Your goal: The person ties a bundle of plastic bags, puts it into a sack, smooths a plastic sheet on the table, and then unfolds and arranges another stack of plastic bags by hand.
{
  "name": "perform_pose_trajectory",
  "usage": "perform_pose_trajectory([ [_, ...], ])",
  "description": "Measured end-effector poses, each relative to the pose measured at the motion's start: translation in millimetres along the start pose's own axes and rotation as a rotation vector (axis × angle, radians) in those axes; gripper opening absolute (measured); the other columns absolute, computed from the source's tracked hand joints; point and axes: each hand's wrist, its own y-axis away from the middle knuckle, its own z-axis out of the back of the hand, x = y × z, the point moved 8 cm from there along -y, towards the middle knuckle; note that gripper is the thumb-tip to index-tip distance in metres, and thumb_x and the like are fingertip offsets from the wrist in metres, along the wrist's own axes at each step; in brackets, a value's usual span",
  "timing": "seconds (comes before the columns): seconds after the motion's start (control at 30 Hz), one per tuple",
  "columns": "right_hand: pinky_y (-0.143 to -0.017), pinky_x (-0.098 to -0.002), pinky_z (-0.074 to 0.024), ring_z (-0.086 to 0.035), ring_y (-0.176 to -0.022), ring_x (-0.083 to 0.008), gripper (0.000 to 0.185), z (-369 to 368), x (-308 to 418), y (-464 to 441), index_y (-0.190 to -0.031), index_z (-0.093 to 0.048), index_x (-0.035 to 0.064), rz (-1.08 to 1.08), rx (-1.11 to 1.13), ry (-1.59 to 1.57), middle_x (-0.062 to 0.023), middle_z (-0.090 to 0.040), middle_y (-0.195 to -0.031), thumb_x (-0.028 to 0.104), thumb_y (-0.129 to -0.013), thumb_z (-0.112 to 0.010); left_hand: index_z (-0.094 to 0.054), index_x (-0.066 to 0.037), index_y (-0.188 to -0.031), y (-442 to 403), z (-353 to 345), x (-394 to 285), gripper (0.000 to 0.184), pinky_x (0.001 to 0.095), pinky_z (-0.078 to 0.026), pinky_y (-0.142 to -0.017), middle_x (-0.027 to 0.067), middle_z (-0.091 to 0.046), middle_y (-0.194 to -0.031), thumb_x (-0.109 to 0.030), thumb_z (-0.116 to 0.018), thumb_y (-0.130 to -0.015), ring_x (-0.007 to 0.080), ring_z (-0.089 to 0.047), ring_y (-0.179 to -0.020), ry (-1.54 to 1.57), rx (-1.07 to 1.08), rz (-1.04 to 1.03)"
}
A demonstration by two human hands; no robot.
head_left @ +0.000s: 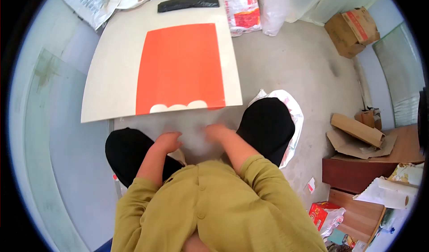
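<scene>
My left hand (169,142) is between my knees, just in front of the table's near edge. Its visible fingertips are apart, and nothing shows in them. Level with it, my right hand (215,132) hangs near my right knee, its fingers smeared by motion. Neither hand touches the orange-red sheet (181,66), which lies flat on the cream tabletop (111,69) just beyond them. White scallops mark the near edge of that sheet. Toward the far end of the tabletop lies a flat black package (188,3).
White sacks with red print (241,6) stand behind the table. A taped cardboard box (353,31) sits on the floor at the far right. Flattened cardboard (357,138) rests on a reddish-brown cabinet (357,174) on the right. White plastic (292,118) surrounds my right knee.
</scene>
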Motion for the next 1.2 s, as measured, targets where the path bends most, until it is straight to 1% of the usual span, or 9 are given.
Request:
perform_pose_trajectory([
  [0.07, -0.103, -0.0448, -0.0492, -0.059, -0.124, -0.0348, 0.057, 19, 9, 18, -0.145, -0.052, 0.0131, -0.026, 0.027, -0.004, -0.0155, -0.062, -0.136, 0.030, -0.092, -0.066, -0.058, -0.010, -0.138, -2, 1, -3, 0.054, 0.0448, -0.050, -0.098, 0.0184, -0.068, -0.124, -0.034, -0.067, -0.090, 0.0363, -0.064, -0.115, 0.008, -0.005, -0.019],
  [0.17, -0.103, -0.0447, -0.0493, -0.060, -0.123, -0.0339, 0.056, 30, 18, 27, -0.144, -0.052, 0.0155, -0.015, -0.001, 0.016, -0.0143, -0.062, -0.136, 0.031, -0.093, -0.065, -0.059, -0.011, -0.138, -4, 2, -6, 0.053, 0.0442, -0.046, -0.106, 0.0168, -0.061, -0.137, -0.033, -0.067, -0.091, 0.0346, -0.057, -0.126, 0.034, 0.085, 0.036],
  [0.23, -0.102, -0.0449, -0.0494, -0.060, -0.124, -0.0333, 0.056, 29, 21, 26, -0.147, -0.050, 0.0208, -0.045, 0.038, 0.026, -0.0125, -0.061, -0.137, 0.032, -0.094, -0.063, -0.059, -0.011, -0.138, 2, 14, -16, 0.053, 0.0440, -0.046, -0.106, 0.0166, -0.062, -0.136, -0.033, -0.068, -0.090, 0.0345, -0.058, -0.126, 0.038, 0.095, 0.046],
  [0.57, -0.101, -0.0464, -0.0501, -0.060, -0.122, -0.0337, 0.055, 17, 34, 14, -0.146, -0.050, 0.0174, 0.033, 0.041, 0.082, -0.0138, -0.062, -0.134, 0.032, -0.094, -0.063, -0.059, -0.013, -0.138, 0, 10, -25, 0.054, 0.0445, -0.049, -0.102, 0.0141, -0.065, -0.132, -0.036, -0.068, -0.091, 0.0338, -0.060, -0.123, -0.010, 0.070, 0.008],
  [0.87, -0.098, -0.0472, -0.0512, -0.062, -0.119, -0.0335, 0.057, 18, 50, 16, -0.144, -0.051, 0.0153, 0.060, 0.047, 0.061, -0.0138, -0.065, -0.128, 0.030, -0.091, -0.067, -0.061, -0.013, -0.137, -6, 7, -45, 0.053, 0.0448, -0.050, -0.100, 0.0169, -0.067, -0.126, -0.035, -0.070, -0.090, 0.0348, -0.062, -0.117, -0.039, 0.077, -0.061],
  [0.97, -0.097, -0.0468, -0.0518, -0.062, -0.119, -0.0335, 0.053, 17, 55, 12, -0.139, -0.056, 0.0135, 0.070, 0.024, 0.059, -0.0140, -0.065, -0.128, 0.029, -0.090, -0.069, -0.063, -0.011, -0.133, -6, 10, -56, 0.052, 0.0448, -0.050, -0.100, 0.0166, -0.068, -0.125, -0.035, -0.071, -0.088, 0.0348, -0.063, -0.116, -0.077, 0.075, -0.072],
  [1.07, -0.095, -0.0460, -0.0536, -0.066, -0.113, -0.0331, 0.037, 15, 58, 7, -0.120, -0.070, 0.0110, 0.028, -0.017, 0.024, -0.0128, -0.069, -0.124, 0.029, -0.088, -0.069, -0.064, -0.011, -0.131, -1, 16, -66, 0.050, 0.0465, -0.050, -0.100, 0.0188, -0.068, -0.124, -0.035, -0.069, -0.088, 0.0360, -0.064, -0.115, -0.132, 0.108, -0.048],
  [1.17, -0.094, -0.0464, -0.0540, -0.067, -0.111, -0.0328, 0.033, 12, 65, 9, -0.116, -0.073, 0.0119, 0.109, -0.137, 0.104, -0.0134, -0.070, -0.121, 0.028, -0.087, -0.070, -0.068, -0.011, -0.125, 0, 13, -73, 0.044, 0.0462, -0.051, -0.097, 0.0179, -0.070, -0.120, -0.035, -0.069, -0.088, 0.0357, -0.066, -0.111, -0.195, 0.166, -0.081],
  [1.2, -0.093, -0.0466, -0.0544, -0.067, -0.110, -0.0331, 0.031, 11, 67, 8, -0.115, -0.073, 0.0123, 0.081, -0.082, 0.109, -0.0138, -0.070, -0.119, 0.026, -0.087, -0.069, -0.070, -0.011, -0.122, -4, 8, -68, 0.043, 0.0459, -0.052, -0.096, 0.0173, -0.070, -0.119, -0.036, -0.069, -0.088, 0.0347, -0.067, -0.110, -0.211, 0.181, -0.079],
])
